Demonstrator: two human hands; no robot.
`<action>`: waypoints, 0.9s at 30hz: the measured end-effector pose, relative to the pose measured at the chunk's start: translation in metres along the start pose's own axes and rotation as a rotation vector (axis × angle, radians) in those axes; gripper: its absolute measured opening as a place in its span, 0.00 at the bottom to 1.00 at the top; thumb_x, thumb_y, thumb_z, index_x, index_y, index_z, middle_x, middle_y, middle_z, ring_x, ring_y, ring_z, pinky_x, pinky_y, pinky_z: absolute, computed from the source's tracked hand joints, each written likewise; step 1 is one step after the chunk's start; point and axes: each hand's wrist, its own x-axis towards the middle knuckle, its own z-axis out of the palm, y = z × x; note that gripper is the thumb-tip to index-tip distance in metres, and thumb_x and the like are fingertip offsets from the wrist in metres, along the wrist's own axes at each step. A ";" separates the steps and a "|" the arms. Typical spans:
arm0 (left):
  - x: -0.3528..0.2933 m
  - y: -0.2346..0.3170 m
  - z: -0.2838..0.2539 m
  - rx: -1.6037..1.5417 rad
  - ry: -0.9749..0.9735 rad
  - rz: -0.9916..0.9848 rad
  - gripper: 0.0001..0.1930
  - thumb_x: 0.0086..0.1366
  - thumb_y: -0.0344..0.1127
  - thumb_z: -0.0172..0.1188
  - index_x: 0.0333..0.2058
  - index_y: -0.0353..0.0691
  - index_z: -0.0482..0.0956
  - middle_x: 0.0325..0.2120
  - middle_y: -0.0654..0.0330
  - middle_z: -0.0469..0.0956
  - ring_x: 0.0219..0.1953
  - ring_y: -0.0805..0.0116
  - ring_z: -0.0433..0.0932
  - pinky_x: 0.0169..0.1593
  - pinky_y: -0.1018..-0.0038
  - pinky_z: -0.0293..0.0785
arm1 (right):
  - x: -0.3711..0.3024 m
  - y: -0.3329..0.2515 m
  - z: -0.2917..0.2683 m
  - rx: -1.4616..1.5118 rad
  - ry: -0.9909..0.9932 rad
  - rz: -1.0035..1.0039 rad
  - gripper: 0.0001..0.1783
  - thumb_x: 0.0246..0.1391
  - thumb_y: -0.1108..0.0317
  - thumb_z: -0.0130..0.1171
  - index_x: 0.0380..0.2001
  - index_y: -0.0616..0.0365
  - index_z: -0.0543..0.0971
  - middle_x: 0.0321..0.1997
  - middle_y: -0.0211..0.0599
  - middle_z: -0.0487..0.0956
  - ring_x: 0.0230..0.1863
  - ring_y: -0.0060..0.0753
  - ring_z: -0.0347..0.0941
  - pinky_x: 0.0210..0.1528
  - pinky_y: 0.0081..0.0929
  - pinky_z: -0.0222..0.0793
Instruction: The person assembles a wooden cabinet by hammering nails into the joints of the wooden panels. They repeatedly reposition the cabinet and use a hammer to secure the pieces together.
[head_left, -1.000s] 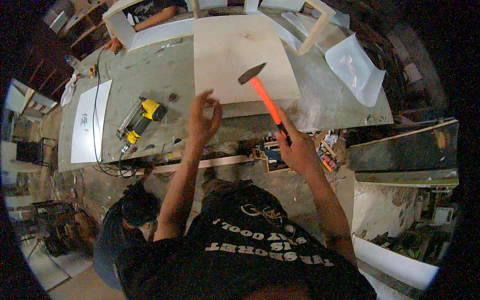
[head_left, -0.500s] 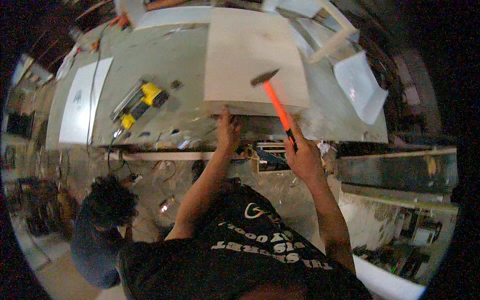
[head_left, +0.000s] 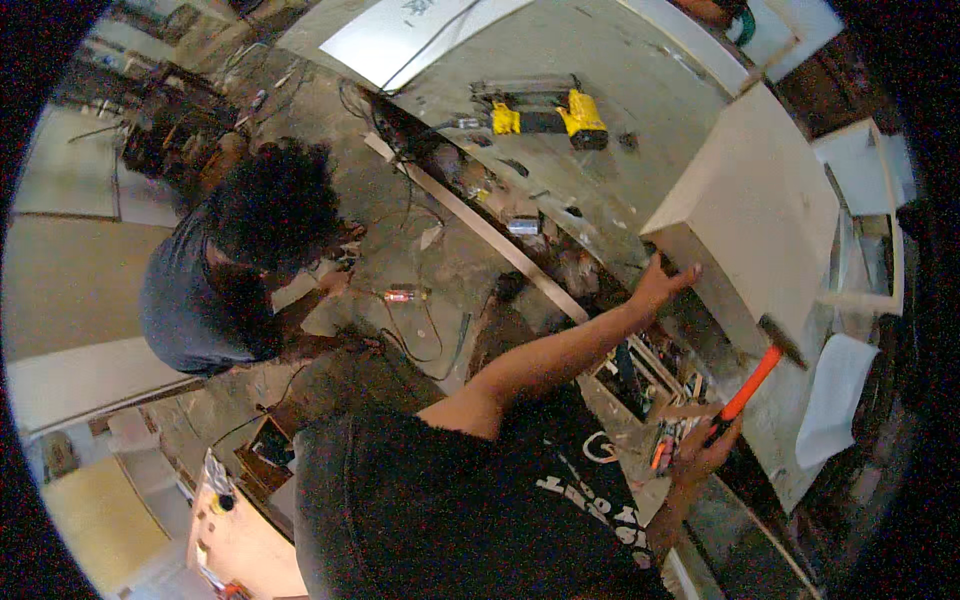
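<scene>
A pale wooden box [head_left: 765, 205] sits on the workbench at the right, one long side facing me. My left hand [head_left: 662, 285] is at that side near its left corner, fingers apart and seemingly touching the panel. My right hand [head_left: 708, 445] is wrapped round the dark grip of a hammer [head_left: 752, 384] with an orange shaft. The dark hammer head overlaps the box's near right corner in the view; whether it touches the wood I cannot tell.
A yellow and black nail gun [head_left: 550, 118] lies on the grey workbench [head_left: 640, 60] beside a white sheet [head_left: 410, 38]. At the left a co-worker [head_left: 225, 270] bends low over the floor. A tray of tools [head_left: 640, 380] stands under the bench edge; cables trail over the floor.
My view has swung left, bringing the co-worker and floor further in. The hammer head has shifted from above the box's top to its near right corner. My left hand stays by the box's near side.
</scene>
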 end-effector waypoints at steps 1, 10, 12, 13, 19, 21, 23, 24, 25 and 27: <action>-0.004 -0.001 -0.009 -0.092 -0.090 0.114 0.50 0.59 0.56 0.70 0.68 0.33 0.52 0.63 0.48 0.67 0.61 0.60 0.71 0.60 0.65 0.72 | -0.017 0.017 0.012 0.138 0.032 0.050 0.34 0.63 0.64 0.56 0.66 0.72 0.61 0.51 0.51 0.75 0.42 0.34 0.71 0.47 0.33 0.70; -0.126 -0.005 -0.134 0.016 0.051 -0.077 0.41 0.64 0.48 0.67 0.68 0.38 0.57 0.56 0.51 0.74 0.54 0.63 0.75 0.55 0.68 0.75 | -0.089 0.038 0.090 0.251 -0.316 -0.291 0.26 0.57 0.63 0.60 0.56 0.65 0.71 0.39 0.38 0.76 0.36 0.33 0.72 0.40 0.31 0.71; -0.129 -0.003 -0.147 0.203 0.078 0.082 0.39 0.65 0.50 0.66 0.67 0.37 0.60 0.55 0.52 0.75 0.52 0.65 0.77 0.52 0.69 0.76 | -0.068 0.033 0.099 0.431 -0.440 -0.069 0.27 0.57 0.56 0.64 0.53 0.66 0.76 0.41 0.39 0.80 0.35 0.37 0.74 0.38 0.34 0.72; -0.127 -0.003 -0.149 0.311 0.084 0.065 0.38 0.66 0.51 0.65 0.67 0.37 0.61 0.54 0.53 0.76 0.50 0.66 0.78 0.51 0.70 0.76 | -0.057 0.034 0.090 0.290 -0.510 -0.201 0.26 0.57 0.58 0.63 0.53 0.66 0.76 0.42 0.39 0.80 0.35 0.36 0.75 0.37 0.32 0.72; -0.069 -0.004 -0.104 0.426 -0.167 0.078 0.42 0.63 0.64 0.61 0.63 0.35 0.66 0.52 0.52 0.77 0.54 0.60 0.74 0.51 0.62 0.76 | -0.031 0.011 0.069 0.122 -0.332 -0.338 0.31 0.63 0.58 0.57 0.63 0.66 0.67 0.58 0.54 0.73 0.52 0.48 0.73 0.55 0.37 0.70; -0.049 0.002 -0.072 0.343 -0.173 -0.025 0.41 0.63 0.66 0.59 0.62 0.35 0.68 0.50 0.52 0.77 0.52 0.59 0.76 0.49 0.62 0.77 | -0.037 -0.007 0.055 0.137 -0.236 -0.158 0.31 0.64 0.60 0.57 0.64 0.66 0.64 0.59 0.52 0.73 0.51 0.43 0.73 0.53 0.33 0.71; -0.040 0.011 -0.051 0.126 -0.165 -0.033 0.40 0.62 0.64 0.62 0.60 0.35 0.68 0.51 0.51 0.77 0.54 0.58 0.75 0.52 0.61 0.76 | -0.038 -0.026 0.039 0.220 -0.310 0.115 0.32 0.65 0.63 0.56 0.67 0.65 0.60 0.55 0.45 0.72 0.46 0.33 0.71 0.48 0.27 0.71; -0.035 0.018 -0.037 0.036 -0.198 -0.084 0.40 0.62 0.63 0.63 0.60 0.35 0.68 0.51 0.50 0.76 0.54 0.57 0.75 0.54 0.60 0.76 | -0.040 -0.035 0.032 0.297 -0.279 0.211 0.32 0.65 0.63 0.56 0.67 0.65 0.60 0.53 0.44 0.73 0.45 0.31 0.71 0.48 0.28 0.71; -0.031 0.025 -0.027 -0.236 -0.189 0.021 0.41 0.59 0.59 0.68 0.60 0.36 0.63 0.52 0.50 0.75 0.53 0.56 0.75 0.51 0.60 0.76 | -0.038 -0.042 0.029 0.297 -0.198 0.269 0.31 0.65 0.63 0.56 0.66 0.64 0.61 0.50 0.41 0.72 0.42 0.29 0.70 0.44 0.27 0.70; -0.027 0.038 -0.014 -0.295 -0.088 -0.148 0.47 0.55 0.55 0.73 0.62 0.38 0.56 0.53 0.53 0.74 0.52 0.59 0.74 0.52 0.62 0.73 | -0.035 -0.056 0.020 0.346 -0.036 0.121 0.30 0.65 0.63 0.55 0.65 0.63 0.62 0.44 0.36 0.72 0.37 0.26 0.68 0.38 0.25 0.69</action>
